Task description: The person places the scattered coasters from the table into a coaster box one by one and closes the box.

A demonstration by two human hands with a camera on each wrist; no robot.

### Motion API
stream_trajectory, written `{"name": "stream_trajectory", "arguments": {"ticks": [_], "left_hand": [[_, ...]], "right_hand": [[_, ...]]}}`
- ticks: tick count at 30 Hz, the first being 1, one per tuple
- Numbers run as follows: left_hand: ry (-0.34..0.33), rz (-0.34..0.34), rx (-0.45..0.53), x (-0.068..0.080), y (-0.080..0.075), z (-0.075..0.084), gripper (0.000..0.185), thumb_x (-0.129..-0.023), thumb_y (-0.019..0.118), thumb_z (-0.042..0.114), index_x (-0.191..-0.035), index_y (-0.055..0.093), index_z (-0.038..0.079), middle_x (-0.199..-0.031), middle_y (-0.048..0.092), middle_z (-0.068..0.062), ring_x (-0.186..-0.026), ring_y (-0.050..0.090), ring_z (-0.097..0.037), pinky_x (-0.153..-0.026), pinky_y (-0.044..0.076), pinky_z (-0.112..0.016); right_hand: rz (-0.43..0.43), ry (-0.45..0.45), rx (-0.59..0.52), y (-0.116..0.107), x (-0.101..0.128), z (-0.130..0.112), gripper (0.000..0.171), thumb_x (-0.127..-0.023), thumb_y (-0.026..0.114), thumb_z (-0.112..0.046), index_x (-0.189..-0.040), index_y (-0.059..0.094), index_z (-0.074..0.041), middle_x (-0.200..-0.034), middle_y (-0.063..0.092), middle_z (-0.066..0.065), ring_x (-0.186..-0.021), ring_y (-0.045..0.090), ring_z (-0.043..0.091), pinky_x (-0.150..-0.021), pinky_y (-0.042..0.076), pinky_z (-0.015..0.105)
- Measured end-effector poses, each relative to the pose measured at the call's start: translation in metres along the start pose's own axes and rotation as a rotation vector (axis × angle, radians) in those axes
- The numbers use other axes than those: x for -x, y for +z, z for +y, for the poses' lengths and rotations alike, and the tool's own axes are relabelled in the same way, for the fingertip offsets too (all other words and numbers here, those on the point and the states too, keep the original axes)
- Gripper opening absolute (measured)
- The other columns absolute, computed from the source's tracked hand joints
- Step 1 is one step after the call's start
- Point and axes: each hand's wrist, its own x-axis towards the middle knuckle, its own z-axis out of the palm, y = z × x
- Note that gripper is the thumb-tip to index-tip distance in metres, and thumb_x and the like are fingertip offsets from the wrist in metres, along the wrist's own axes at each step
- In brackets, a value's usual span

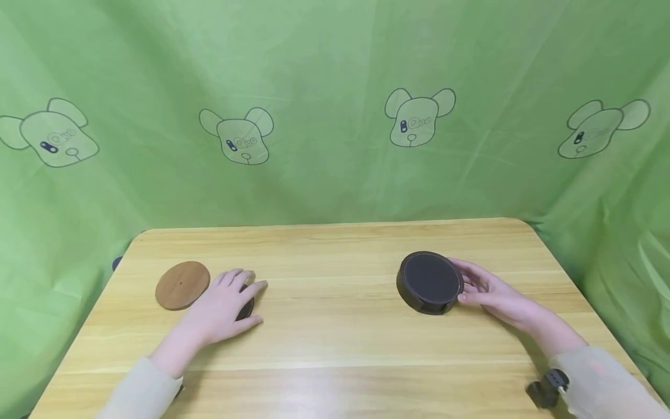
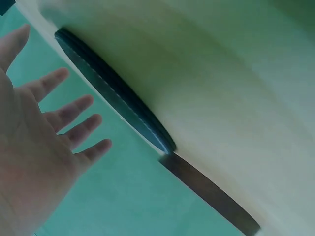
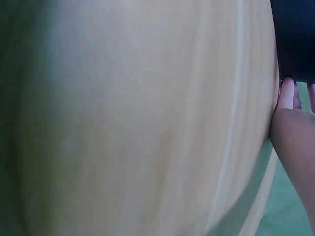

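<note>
Pale sleeves [image 1: 138,390]: one on each arm, nearer the camera than the black holder [image 1: 430,282].
Black holder: round and thick, sitting on the table [image 1: 335,331], with a notch in its near side.
Right hand [image 1: 489,294]: at the right side of the black holder, gripping it, thumb in front and fingers round the back.
Left hand [image 1: 222,308]: well to the left of the black holder, over a thin disc; its fingers are spread wide and hold nothing.
Black disc [image 1: 244,312]: the thin one, flat on the table, left of the black holder and partly hidden by the hand.
Wooden disc [image 1: 181,285]: brown and round, farther left of the black holder, with a tiny dot in its middle. You can't tell if the two discs touch.
Black gadget [image 1: 546,388]: at the right wrist, nearer than the black holder.
Green cloth [image 1: 324,58]: behind the black holder, with animal faces on it.
</note>
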Motion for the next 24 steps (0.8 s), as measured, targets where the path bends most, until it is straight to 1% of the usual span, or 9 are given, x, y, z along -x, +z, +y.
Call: {"name": "stream_trajectory", "arguments": {"ticks": [8,15,20,24], "left_hand": [[-0.026,0.007,0.000,0.015,-0.004,-0.009,0.068,-0.090,0.077,0.050,-0.146,0.062,0.016,-0.144,0.060,-0.020,-0.134,0.056,-0.041,-0.112,0.046,-0.061],[-0.034,0.001,0.003,0.027,-0.003,-0.015,0.069,-0.090,0.078,0.049,-0.148,0.061,0.016,-0.144,0.060,-0.021,-0.131,0.057,-0.042,-0.110,0.047,-0.062],[-0.038,-0.010,0.033,0.030,-0.003,-0.017,0.071,-0.090,0.079,0.047,-0.151,0.059,0.017,-0.148,0.058,-0.021,-0.131,0.058,-0.041,-0.107,0.049,-0.062],[-0.036,-0.014,0.042,0.030,-0.003,-0.018,0.072,-0.089,0.079,0.048,-0.152,0.058,0.018,-0.148,0.058,-0.021,-0.129,0.059,-0.041,-0.106,0.050,-0.061]], "right_hand": [[0.012,0.015,0.016,-0.001,0.000,0.000,0.079,-0.101,0.057,0.008,-0.167,0.015,0.003,-0.151,0.050,-0.026,-0.133,0.054,-0.009,-0.107,0.043,0.010],[0.012,0.014,0.015,-0.002,0.000,0.000,0.078,-0.100,0.057,0.008,-0.167,0.017,0.002,-0.151,0.051,-0.025,-0.134,0.055,-0.009,-0.107,0.043,0.011],[0.001,-0.003,-0.005,0.001,0.000,-0.002,0.078,-0.100,0.057,0.010,-0.167,0.017,0.003,-0.153,0.052,-0.024,-0.134,0.055,-0.006,-0.107,0.044,0.012],[0.001,-0.009,-0.015,0.003,0.000,-0.004,0.079,-0.100,0.057,0.010,-0.166,0.014,0.006,-0.152,0.052,-0.024,-0.134,0.056,-0.006,-0.107,0.045,0.012]]}}
